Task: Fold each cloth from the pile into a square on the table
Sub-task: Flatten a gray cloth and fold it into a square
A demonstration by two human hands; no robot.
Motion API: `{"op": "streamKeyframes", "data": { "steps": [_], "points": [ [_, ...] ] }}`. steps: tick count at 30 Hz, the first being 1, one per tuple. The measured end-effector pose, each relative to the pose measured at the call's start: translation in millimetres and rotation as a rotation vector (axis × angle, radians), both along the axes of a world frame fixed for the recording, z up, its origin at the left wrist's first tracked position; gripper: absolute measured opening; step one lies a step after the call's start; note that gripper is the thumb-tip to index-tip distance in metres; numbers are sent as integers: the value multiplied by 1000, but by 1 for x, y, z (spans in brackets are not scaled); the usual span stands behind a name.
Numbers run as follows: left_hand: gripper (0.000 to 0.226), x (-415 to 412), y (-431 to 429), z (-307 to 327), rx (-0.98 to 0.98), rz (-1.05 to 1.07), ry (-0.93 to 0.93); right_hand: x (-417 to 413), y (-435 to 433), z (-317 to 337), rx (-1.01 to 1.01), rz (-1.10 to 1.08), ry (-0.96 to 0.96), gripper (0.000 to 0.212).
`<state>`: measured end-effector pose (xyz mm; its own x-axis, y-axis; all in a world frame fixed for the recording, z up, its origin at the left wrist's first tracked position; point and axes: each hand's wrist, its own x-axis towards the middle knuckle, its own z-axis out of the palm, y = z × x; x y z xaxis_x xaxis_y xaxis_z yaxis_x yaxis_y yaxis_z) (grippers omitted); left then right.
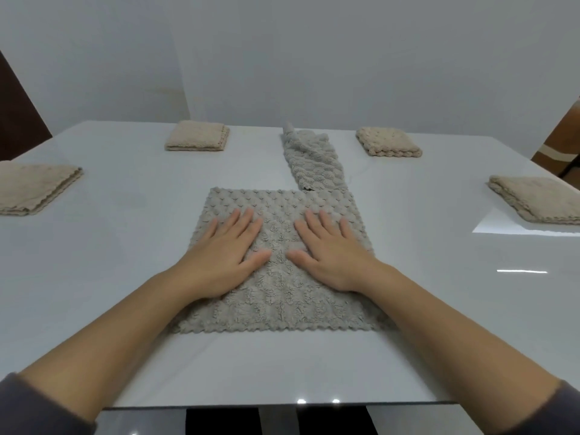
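Grey cloth (276, 265), flat under both hands

A plain pale wall (282, 58) stands behind the bench (125, 215). A dark brown panel (15, 114) shows past the bench's far left corner. A lighter brown thing (561, 142) with a white stripe shows past its far right corner. Black gaps (219, 422) sit under its near edge.
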<state>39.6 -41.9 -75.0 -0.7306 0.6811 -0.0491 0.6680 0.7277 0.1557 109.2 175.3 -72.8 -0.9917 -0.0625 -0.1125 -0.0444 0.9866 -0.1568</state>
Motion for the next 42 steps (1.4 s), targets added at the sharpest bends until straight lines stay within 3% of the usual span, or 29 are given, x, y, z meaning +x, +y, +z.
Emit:
{"op": "streamKeyframes", "data": {
  "steps": [3, 6, 10, 13, 15, 17, 19, 22, 25, 30, 35, 39, 42],
  "points": [
    [92, 2, -1, -11, -5, 9, 6, 11, 8, -3, 34, -11, -8, 74],
    [90, 10, -13, -5, 186, -30, 41, 24, 16, -1, 19, -26, 62, 71],
    [42, 37, -34, 13, 383, -319, 103, 47, 20, 5, -88, 69, 353, 56],
    [34, 61, -33, 16, 285, -425, 103, 69, 6, 15, -266, 140, 371, 45],
    [21, 66, -27, 12, 297, -391, 165, 80, -11, 16, -277, 179, 301, 49],
    [14, 66, -22, 14, 356, -270, 184, 87, -26, 12, -162, 183, 295, 58],
    [8, 66, -21, 16, 365, -169, 183, 87, -31, 11, -66, 119, 348, 48],
    [18, 66, -30, 17, 314, -123, 178, 86, -19, 13, -31, 15, 366, 45],
    [29, 59, -50, 17, 303, -42, 172, 91, 0, 15, -139, -77, 352, 41],
    [28, 51, -74, 14, 592, 226, 0, 90, 34, 12, -314, -156, 372, 33],
    [17, 50, -73, 21, 624, 267, -61, 91, 50, 26, -563, -153, 359, 30],
    [47, 47, -72, 24, 661, 339, -141, 90, 60, 33, -745, -185, 296, 16],
    [47, 43, -65, 27, 674, 376, -186, 86, 65, 31, -844, -245, 236, 6]
  ]
}}
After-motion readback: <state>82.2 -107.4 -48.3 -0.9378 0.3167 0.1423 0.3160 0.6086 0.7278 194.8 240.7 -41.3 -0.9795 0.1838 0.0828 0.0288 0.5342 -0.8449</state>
